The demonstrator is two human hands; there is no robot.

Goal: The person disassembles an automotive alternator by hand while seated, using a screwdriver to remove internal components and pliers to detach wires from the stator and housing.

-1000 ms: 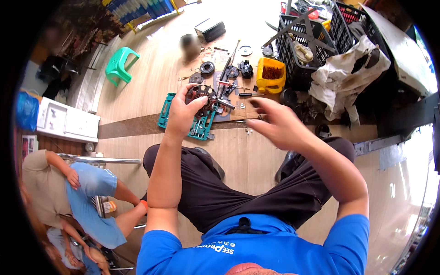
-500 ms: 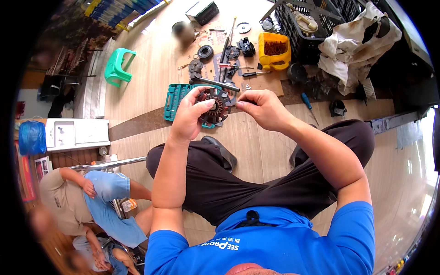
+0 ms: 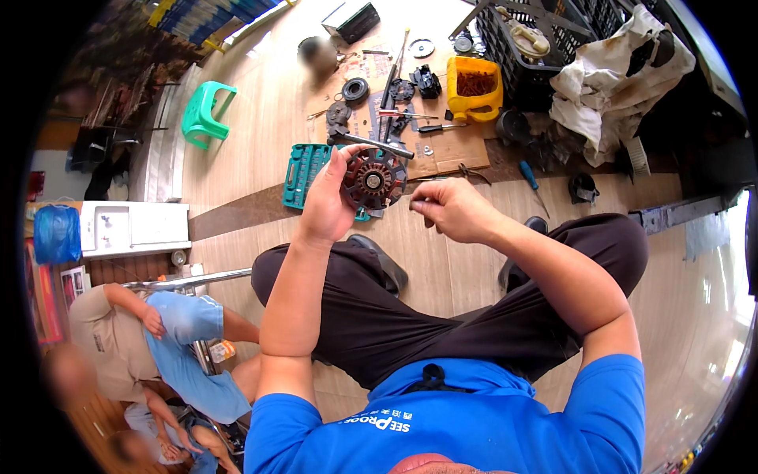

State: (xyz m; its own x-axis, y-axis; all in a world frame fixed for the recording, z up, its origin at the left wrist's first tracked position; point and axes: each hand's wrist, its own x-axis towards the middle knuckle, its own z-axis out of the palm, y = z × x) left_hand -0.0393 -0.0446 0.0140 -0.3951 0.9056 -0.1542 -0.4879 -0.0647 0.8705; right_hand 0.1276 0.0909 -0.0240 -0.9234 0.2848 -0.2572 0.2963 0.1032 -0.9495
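I see my left hand (image 3: 328, 197) holding a round, rusty metal part (image 3: 373, 178) with teeth around its edge. My fingers wrap its left side and grip it tight. The part is up in the air, just above my knees, at about 12 o'clock from my body.

My right hand (image 3: 450, 209) is just beside the part, at its 4 o'clock. Its fingers are pinched close together near the tips. I cannot tell if they hold something tiny.

Behind the part, on the wooden floor (image 3: 260, 118), lies a teal tool case (image 3: 304, 170) at 10 o'clock from it. A yellow tub (image 3: 474, 88) full of rusty bits sits at 1 o'clock, next to a black crate (image 3: 545, 47). A green stool (image 3: 204, 114) stands far off at 10 o'clock. Another person in a blue top (image 3: 189, 347) sits at my 8 o'clock.
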